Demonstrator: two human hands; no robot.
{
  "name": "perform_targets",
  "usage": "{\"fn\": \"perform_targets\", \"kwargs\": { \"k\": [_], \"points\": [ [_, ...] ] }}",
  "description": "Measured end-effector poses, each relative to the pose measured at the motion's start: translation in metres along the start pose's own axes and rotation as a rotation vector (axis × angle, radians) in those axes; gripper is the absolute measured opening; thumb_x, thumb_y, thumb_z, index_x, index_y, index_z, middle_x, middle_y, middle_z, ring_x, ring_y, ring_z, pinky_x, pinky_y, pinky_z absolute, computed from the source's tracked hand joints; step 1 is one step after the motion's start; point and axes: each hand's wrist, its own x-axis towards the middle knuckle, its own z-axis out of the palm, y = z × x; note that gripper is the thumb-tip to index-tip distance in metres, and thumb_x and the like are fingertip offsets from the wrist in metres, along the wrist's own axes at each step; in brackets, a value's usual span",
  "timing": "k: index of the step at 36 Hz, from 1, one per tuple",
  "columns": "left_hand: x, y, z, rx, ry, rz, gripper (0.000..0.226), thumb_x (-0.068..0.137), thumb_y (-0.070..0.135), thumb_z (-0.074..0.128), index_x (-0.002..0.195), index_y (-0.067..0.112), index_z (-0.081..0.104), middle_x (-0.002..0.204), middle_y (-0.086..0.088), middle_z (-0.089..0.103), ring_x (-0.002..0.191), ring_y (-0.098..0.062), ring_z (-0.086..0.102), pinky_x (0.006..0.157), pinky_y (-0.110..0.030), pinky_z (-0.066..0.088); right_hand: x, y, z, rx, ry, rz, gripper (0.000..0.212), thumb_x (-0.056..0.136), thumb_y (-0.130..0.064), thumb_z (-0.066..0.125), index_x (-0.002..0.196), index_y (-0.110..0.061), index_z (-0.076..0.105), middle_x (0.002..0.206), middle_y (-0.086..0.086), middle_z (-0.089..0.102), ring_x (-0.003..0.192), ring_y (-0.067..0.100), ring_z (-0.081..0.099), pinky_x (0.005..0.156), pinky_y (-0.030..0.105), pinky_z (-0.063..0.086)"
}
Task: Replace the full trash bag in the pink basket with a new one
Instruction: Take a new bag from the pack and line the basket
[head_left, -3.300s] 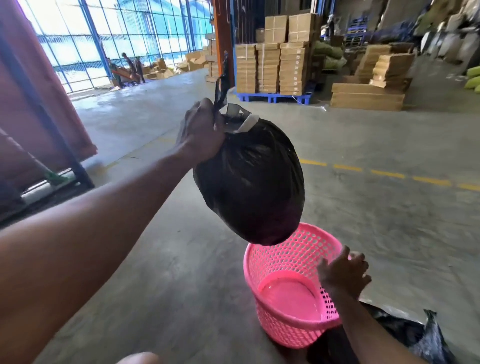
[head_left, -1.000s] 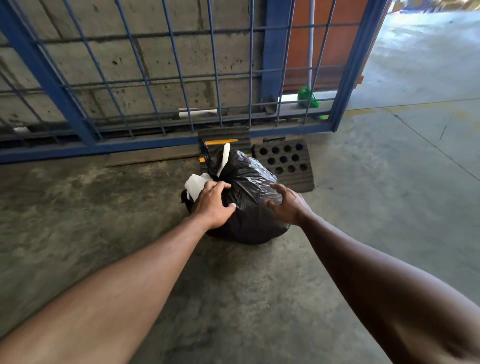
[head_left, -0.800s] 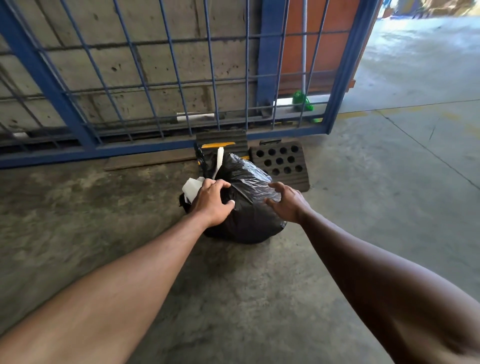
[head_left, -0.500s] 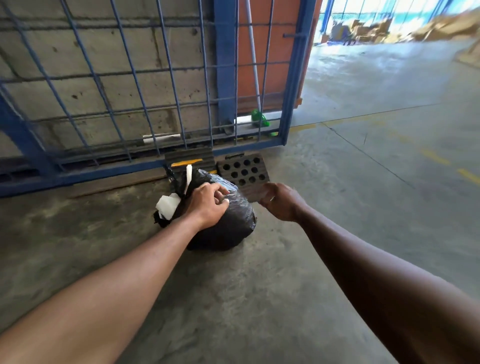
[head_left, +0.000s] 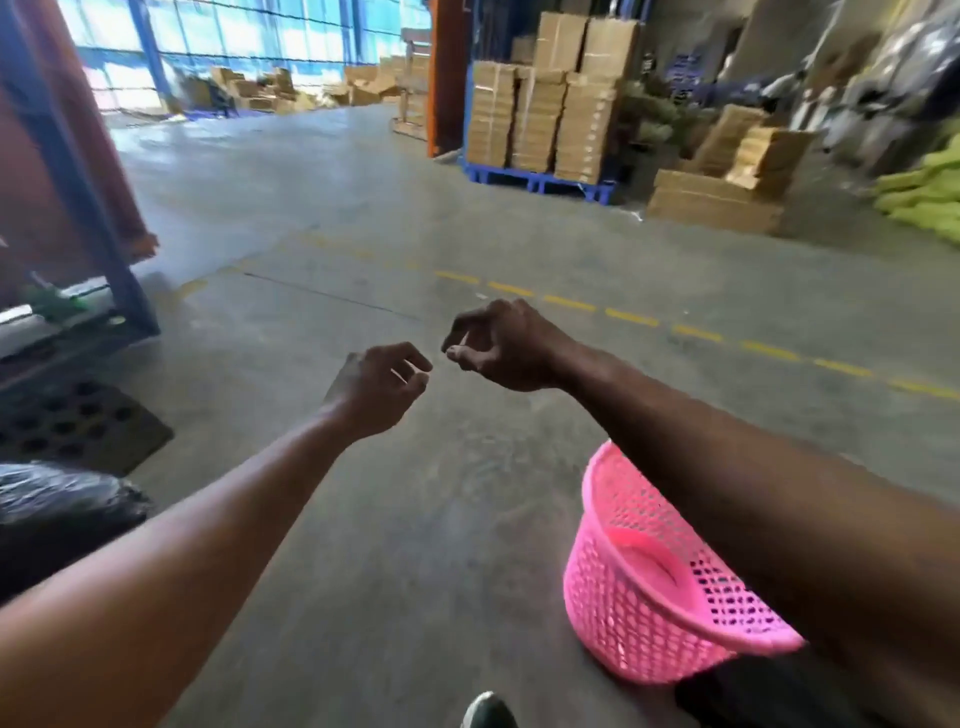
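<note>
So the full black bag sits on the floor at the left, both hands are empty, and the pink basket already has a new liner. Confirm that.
Not quite: the head view shows the pink basket bare inside, no liner yet. The rest holds: full black bag on the floor at left, left hand and right hand empty.

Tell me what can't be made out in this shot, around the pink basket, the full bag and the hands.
- pink basket, head view: the right forearm hides its right side.
- full trash bag: cut off by the left edge and blurred.
- dark thing behind the basket: the forearm mostly covers it, so whether it is the new bag is unclear.
- left hand and right hand: empty, fingers curled.
</note>
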Motion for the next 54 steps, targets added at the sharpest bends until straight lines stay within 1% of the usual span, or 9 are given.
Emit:
{"fn": "perform_targets", "kwargs": {
  "k": [19, 24, 29, 33, 38, 42, 44, 50, 54],
  "points": [
    [-0.14, 0.303, 0.328, -0.297, -0.536, 0.368, 0.011, 0.086, 0.024, 0.069, 0.095, 0.022, 0.076, 0.07, 0.006, 0.074, 0.062, -0.006, 0.071, 0.062, -0.02, 0.051, -0.386, 0.301, -0.055, 0.078, 0.27, 0.739, 0.008, 0.084, -0.023, 0.067, 0.078, -0.026, 0.071, 0.067, -0.008, 0.069, 0.065, 0.01, 0.066, 0.071, 0.026, 0.053],
    [-0.203, 0.302, 0.453, -0.218, -0.737, 0.137, 0.017, 0.082, 0.026, 0.074, 0.097, 0.018, 0.076, 0.069, 0.005, 0.069, 0.066, -0.014, 0.062, 0.067, -0.028, 0.051, -0.509, 0.394, -0.003, 0.087, 0.284, 1.055, 0.011, 0.08, -0.027, 0.066, 0.079, -0.019, 0.074, 0.081, 0.001, 0.077, 0.084, 0.024, 0.073, 0.08, 0.034, 0.057],
    [-0.239, 0.247, 0.538, 0.029, -0.735, -0.257, 0.066, 0.07, 0.054, 0.064, 0.116, 0.007, 0.062, 0.116, -0.018, 0.069, 0.115, -0.036, 0.062, 0.099, -0.041, 0.05, -0.594, 0.452, 0.065, 0.164, 0.206, 1.334, 0.008, 0.078, -0.032, 0.068, 0.084, -0.026, 0.066, 0.103, 0.007, 0.075, 0.103, 0.03, 0.067, 0.088, 0.034, 0.053],
    [-0.255, 0.214, 0.578, 0.117, -0.593, -0.632, 0.092, 0.083, 0.053, 0.067, 0.146, -0.006, 0.034, 0.147, -0.033, 0.04, 0.137, -0.048, 0.037, 0.113, -0.046, 0.035, -0.627, 0.481, 0.121, 0.298, 0.164, 1.514, 0.066, 0.08, -0.041, 0.075, 0.132, -0.01, 0.05, 0.137, 0.017, 0.059, 0.128, 0.034, 0.054, 0.102, 0.035, 0.044],
    [-0.252, 0.164, 0.618, -0.067, -0.465, -0.914, 0.098, 0.061, 0.066, 0.067, 0.133, 0.0, 0.056, 0.134, -0.028, 0.056, 0.123, -0.045, 0.055, 0.106, -0.05, 0.047, -0.629, 0.493, 0.169, 0.512, 0.301, 1.658, 0.111, 0.071, -0.049, 0.084, 0.153, -0.004, 0.025, 0.157, 0.016, 0.039, 0.142, 0.033, 0.041, 0.114, 0.037, 0.035],
    [-0.247, 0.109, 0.646, -0.12, -0.388, -0.939, 0.09, 0.042, 0.067, 0.069, 0.11, 0.007, 0.071, 0.111, -0.019, 0.07, 0.102, -0.038, 0.066, 0.092, -0.046, 0.057, -0.626, 0.5, 0.186, 0.529, 0.427, 1.736, 0.091, 0.058, -0.042, 0.092, 0.13, -0.003, 0.053, 0.135, 0.019, 0.061, 0.12, 0.034, 0.061, 0.101, 0.039, 0.05],
    [-0.258, 0.168, 0.598, -0.046, -0.4, -0.732, 0.065, 0.064, 0.056, 0.066, 0.108, 0.009, 0.072, 0.107, -0.016, 0.072, 0.102, -0.037, 0.067, 0.091, -0.042, 0.055, -0.626, 0.505, 0.191, 0.484, 0.439, 1.749, 0.081, 0.053, -0.043, 0.091, 0.117, -0.003, 0.062, 0.123, 0.02, 0.068, 0.11, 0.035, 0.067, 0.091, 0.038, 0.055],
    [-0.277, 0.282, 0.509, 0.047, -0.231, 0.565, 0.009, 0.085, 0.022, 0.064, 0.094, 0.021, 0.067, 0.09, 0.003, 0.057, 0.081, -0.019, 0.055, 0.069, -0.036, 0.047, -0.609, 0.504, 0.181, 0.598, 0.403, 1.722, 0.064, 0.064, -0.033, 0.091, 0.11, 0.005, 0.065, 0.113, 0.022, 0.07, 0.099, 0.033, 0.068, 0.075, 0.031, 0.047],
    [-0.239, 0.323, 0.468, 0.174, 0.011, 0.641, 0.042, 0.081, 0.03, 0.068, 0.122, 0.022, 0.063, 0.114, -0.005, 0.055, 0.104, -0.028, 0.051, 0.086, -0.042, 0.044, -0.595, 0.501, 0.17, 0.719, 0.432, 1.66, 0.051, 0.078, -0.027, 0.081, 0.114, 0.001, 0.061, 0.11, 0.017, 0.064, 0.095, 0.029, 0.06, 0.077, 0.03, 0.043]
  ]
}}
